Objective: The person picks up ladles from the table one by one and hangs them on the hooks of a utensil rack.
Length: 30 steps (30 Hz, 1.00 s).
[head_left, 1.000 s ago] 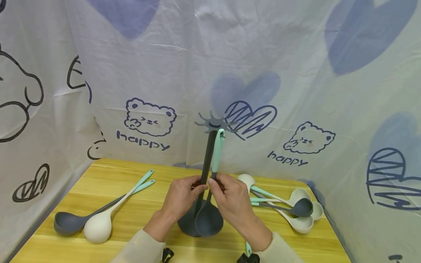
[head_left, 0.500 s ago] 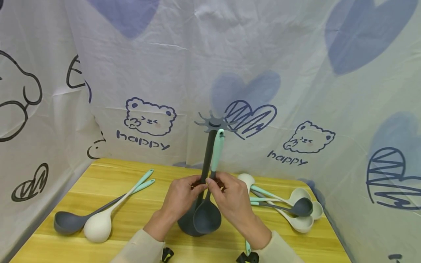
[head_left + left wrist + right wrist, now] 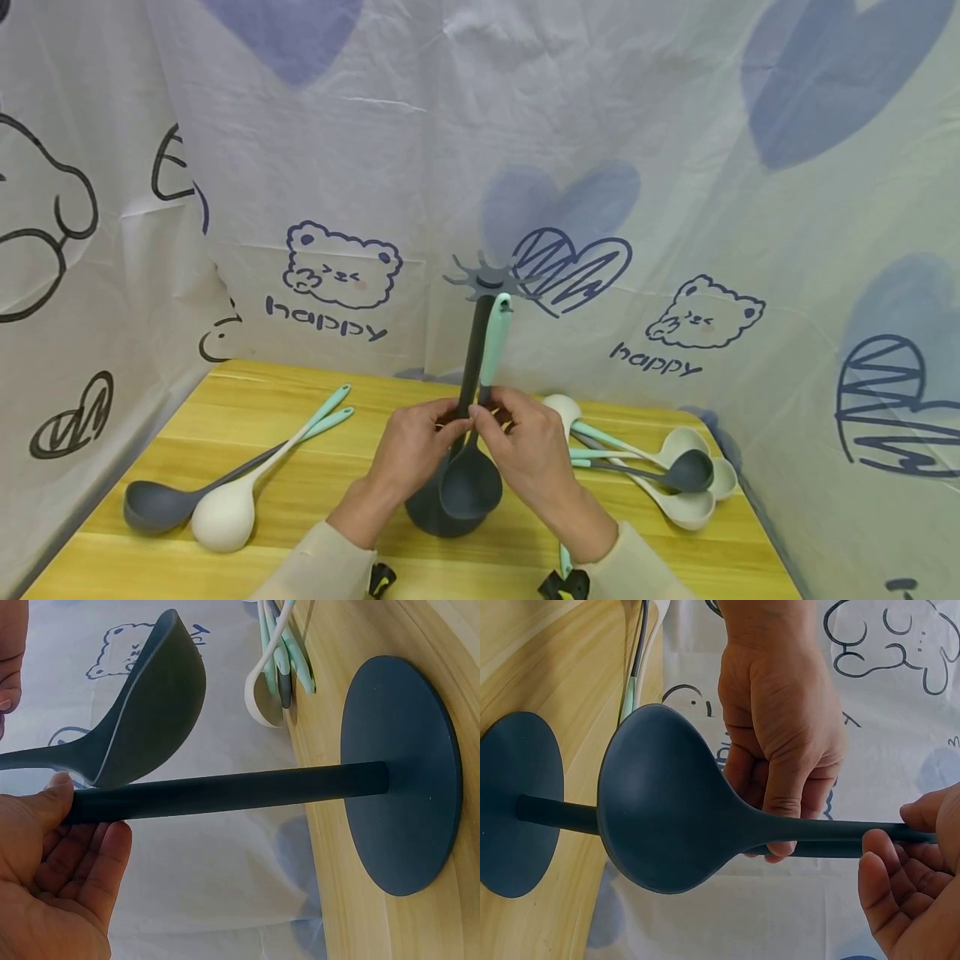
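Observation:
A dark utensil stand [image 3: 471,350] stands upright on the table, with a round base [image 3: 401,780] and a many-hooked ring [image 3: 480,279] on top. My left hand [image 3: 412,442] grips its pole about midway, thumb and fingers around it in the left wrist view. A dark ladle [image 3: 471,483] with a mint handle is upright in front of the pole, bowl low and facing me. My right hand [image 3: 525,446] pinches its shaft just below the mint part. The handle's holed end is at one hook of the ring; whether the hook passes through it I cannot tell.
On the left lie a dark ladle [image 3: 157,507] and a white ladle [image 3: 223,517], crossed. Several white ladles [image 3: 690,508] and another dark ladle [image 3: 690,472] are heaped at right. A mint handle [image 3: 565,560] shows beside the right sleeve. Patterned cloth [image 3: 375,150] hangs behind.
The ladle's bowl has shifted up and slightly left, uncovering more of the stand's base. Its handle's top end has barely moved. The right hand has risen a little; the left hand stays put.

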Each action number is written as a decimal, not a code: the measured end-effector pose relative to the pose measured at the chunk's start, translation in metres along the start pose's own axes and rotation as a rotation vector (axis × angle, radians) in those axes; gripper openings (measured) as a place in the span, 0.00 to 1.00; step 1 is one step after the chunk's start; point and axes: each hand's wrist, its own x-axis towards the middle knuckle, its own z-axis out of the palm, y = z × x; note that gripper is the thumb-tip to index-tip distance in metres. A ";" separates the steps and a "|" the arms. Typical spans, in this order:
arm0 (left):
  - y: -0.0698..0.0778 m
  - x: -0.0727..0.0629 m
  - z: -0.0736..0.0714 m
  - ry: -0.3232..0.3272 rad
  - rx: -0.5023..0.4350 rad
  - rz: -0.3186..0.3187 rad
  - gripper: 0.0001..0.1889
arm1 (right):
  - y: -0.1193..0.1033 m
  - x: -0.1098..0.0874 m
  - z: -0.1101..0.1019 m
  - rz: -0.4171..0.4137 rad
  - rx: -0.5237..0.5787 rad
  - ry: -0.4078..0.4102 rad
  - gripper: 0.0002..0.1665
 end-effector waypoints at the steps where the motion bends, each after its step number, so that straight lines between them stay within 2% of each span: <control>1: 0.000 0.000 0.000 0.001 0.000 0.000 0.09 | 0.000 0.000 0.000 0.003 0.000 -0.002 0.05; 16: 0.000 -0.001 0.001 0.019 0.026 -0.001 0.08 | 0.004 0.003 -0.007 0.001 -0.008 0.021 0.09; 25: 0.001 -0.002 0.001 0.019 0.030 -0.003 0.09 | 0.021 -0.007 -0.018 0.088 -0.055 0.019 0.06; 30: 0.001 -0.002 0.002 0.022 0.028 0.001 0.09 | 0.034 -0.015 -0.021 0.099 -0.093 0.022 0.06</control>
